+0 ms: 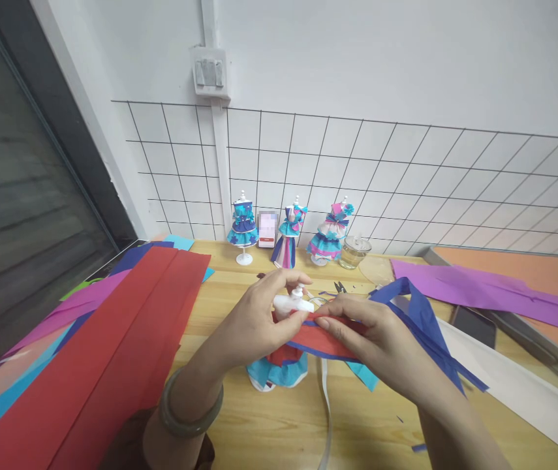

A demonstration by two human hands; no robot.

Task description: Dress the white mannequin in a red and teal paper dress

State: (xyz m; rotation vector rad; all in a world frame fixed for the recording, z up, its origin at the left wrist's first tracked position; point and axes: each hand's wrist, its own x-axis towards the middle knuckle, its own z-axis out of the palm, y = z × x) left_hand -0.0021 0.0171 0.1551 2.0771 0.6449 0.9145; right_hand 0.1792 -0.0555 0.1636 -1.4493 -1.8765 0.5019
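A small white dress form stands on the table in front of me, wearing a red and turquoise ruffled skirt. My left hand is curled around its shoulders, the thumb pressing at the end of a red strip with blue edging. That strip, which looks like crepe paper or thin cloth, is pinched between the thumb and fingers of my right hand and lies against the form's front. A white ribbon hangs below it toward the table's front. The lower right side of the form is partly hidden by the strip.
Three dressed miniature forms, a phone and a glass cup stand along the wall. Red sheets cover the left side. Blue strips, a white sheet, purple sheets and a dark phone lie right. Small scissors lie behind.
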